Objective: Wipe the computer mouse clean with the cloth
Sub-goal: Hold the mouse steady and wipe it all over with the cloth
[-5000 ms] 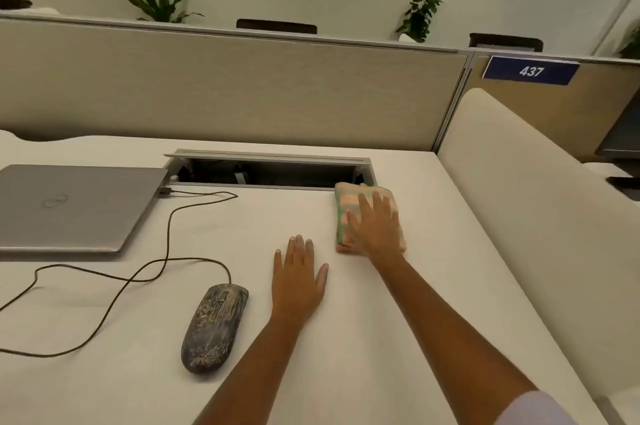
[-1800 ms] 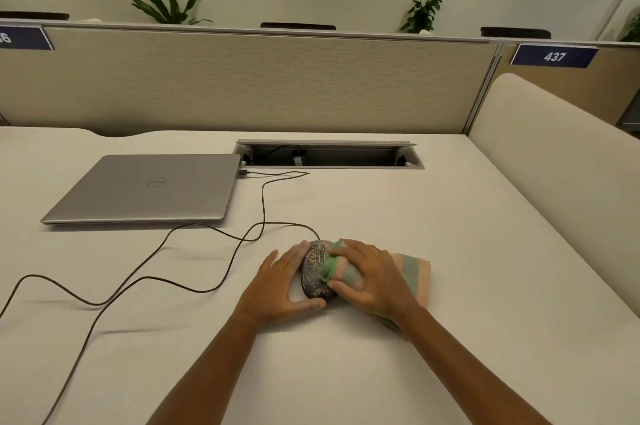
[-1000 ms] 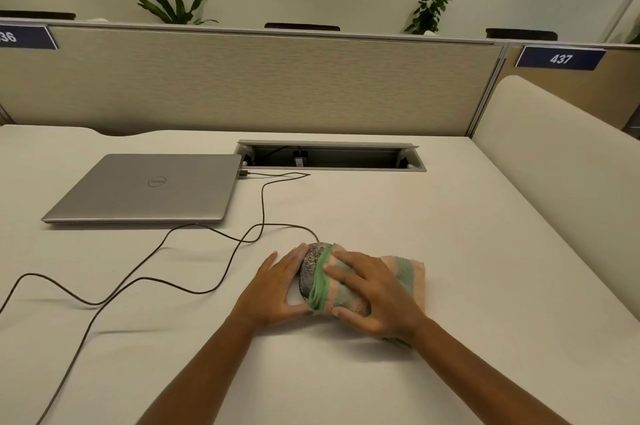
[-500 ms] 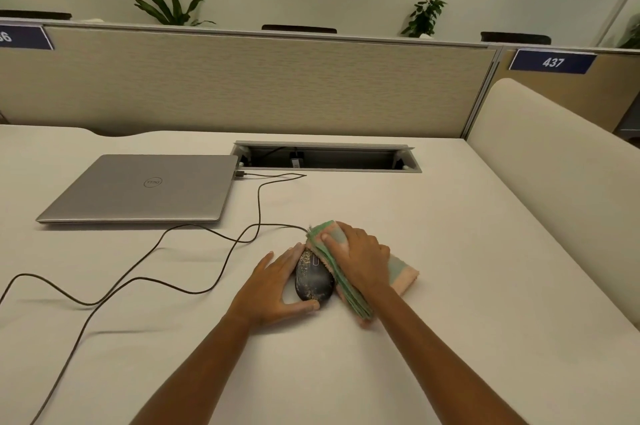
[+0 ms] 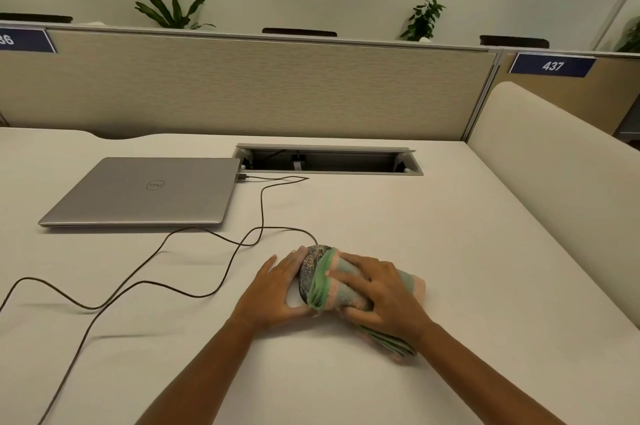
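Observation:
A dark, grimy wired mouse (image 5: 309, 267) lies on the white desk (image 5: 450, 251) near the middle. My left hand (image 5: 277, 293) cups its left side, fingers and thumb against it. A folded green and pink striped cloth (image 5: 337, 289) is draped over the mouse's right half and rear. My right hand (image 5: 377, 296) presses flat on the cloth, fingers spread and pointing left. Only the mouse's front left part shows; the cloth hides the remainder.
The mouse cable (image 5: 194, 286) loops across the desk to a closed silver laptop (image 5: 145, 190) at the back left. An open cable tray (image 5: 329, 161) is set into the desk behind. A padded divider (image 5: 554, 164) runs along the right side.
My right hand has slid the cloth back toward me and to the right, from the mouse's front over its rear half. My left hand has stayed against the mouse's left side.

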